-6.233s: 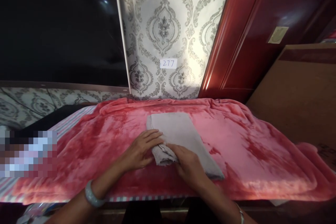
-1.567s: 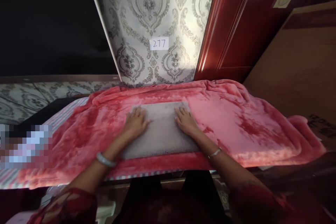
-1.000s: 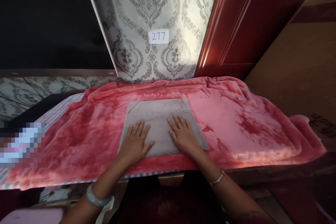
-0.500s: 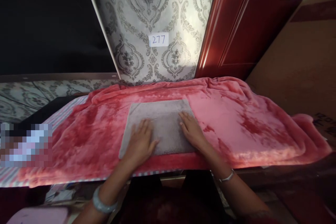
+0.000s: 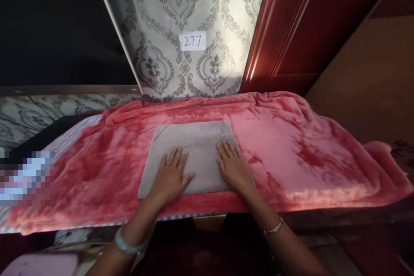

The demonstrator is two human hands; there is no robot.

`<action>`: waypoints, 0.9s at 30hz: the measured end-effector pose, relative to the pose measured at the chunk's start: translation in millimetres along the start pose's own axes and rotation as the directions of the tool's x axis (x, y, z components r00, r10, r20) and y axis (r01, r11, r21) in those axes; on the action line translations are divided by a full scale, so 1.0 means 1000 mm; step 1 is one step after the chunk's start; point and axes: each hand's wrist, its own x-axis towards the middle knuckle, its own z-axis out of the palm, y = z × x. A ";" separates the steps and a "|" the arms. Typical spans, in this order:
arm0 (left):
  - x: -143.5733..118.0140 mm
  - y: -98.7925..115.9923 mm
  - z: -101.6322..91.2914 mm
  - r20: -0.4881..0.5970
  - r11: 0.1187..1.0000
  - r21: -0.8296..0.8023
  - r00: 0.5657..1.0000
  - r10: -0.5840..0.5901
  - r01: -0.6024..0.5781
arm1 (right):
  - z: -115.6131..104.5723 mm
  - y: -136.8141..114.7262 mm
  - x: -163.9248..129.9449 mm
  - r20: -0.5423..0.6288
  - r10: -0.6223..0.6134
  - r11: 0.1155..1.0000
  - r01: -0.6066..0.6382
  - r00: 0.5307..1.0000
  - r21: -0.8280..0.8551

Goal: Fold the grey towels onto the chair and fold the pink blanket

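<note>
Two flat hands, left hand point(image 5: 170, 175), right hand point(image 5: 233, 168), covering grey towel's point(image 5: 196, 146) near edge

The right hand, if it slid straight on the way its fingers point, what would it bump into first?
The right hand lies flat on the grey towel, fingers pointing away toward the wall. Sliding on, it would first cross the towel's far edge onto the red blanket; the patterned wall seems to come only after that.

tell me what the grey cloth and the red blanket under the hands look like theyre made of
Grey cloth: seemingly terry or microfibre towelling, matte, with a short even nap. Red blanket: likely plush fleece, since its soft pile catches light in shiny, shifting patches. Both hands lie flat on the cloth.
</note>
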 end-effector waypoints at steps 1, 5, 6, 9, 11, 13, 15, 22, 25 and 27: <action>-0.007 -0.014 0.000 -0.023 0.999 0.014 0.999 -0.040 0.040 | 0.001 0.001 0.000 -0.003 0.000 1.000 0.000 1.000 0.008; -0.034 -0.060 0.006 -0.065 0.975 -0.019 0.973 -0.221 0.220 | 0.003 0.002 0.000 -0.016 -0.007 1.000 0.007 1.000 0.018; -0.039 -0.067 0.007 -0.062 0.965 -0.052 0.963 -0.261 0.258 | 0.004 0.003 0.000 -0.014 -0.006 1.000 0.006 1.000 0.014; -0.047 -0.079 0.011 -0.065 0.935 -0.169 0.943 -0.326 0.312 | 0.004 0.002 -0.001 -0.017 -0.001 1.000 0.001 1.000 0.006; -0.048 -0.082 0.011 -0.084 0.919 -0.255 0.940 -0.330 0.299 | 0.004 0.002 -0.001 -0.034 0.003 1.000 -0.002 0.999 0.019; -0.045 -0.086 0.008 -0.087 0.889 -0.359 0.938 -0.335 0.284 | 0.007 0.003 -0.001 -0.060 0.000 0.999 0.003 0.998 0.054; -0.041 -0.091 0.003 -0.059 0.826 -0.475 0.926 -0.374 0.303 | 0.012 0.007 0.001 -0.091 -0.004 0.994 0.014 0.996 0.113; -0.017 -0.106 -0.019 0.188 0.261 -0.878 0.791 -0.583 0.401 | 0.027 0.053 0.016 -0.228 0.146 0.862 -0.010 0.963 0.508; -0.006 -0.107 -0.033 0.311 0.032 -0.911 0.736 -0.602 0.411 | 0.025 0.072 0.019 -0.159 0.246 0.690 -0.057 0.956 0.721; -0.001 -0.105 -0.042 0.369 -0.068 -0.910 0.722 -0.585 0.409 | 0.022 0.078 0.020 -0.077 0.311 0.545 -0.111 0.947 0.831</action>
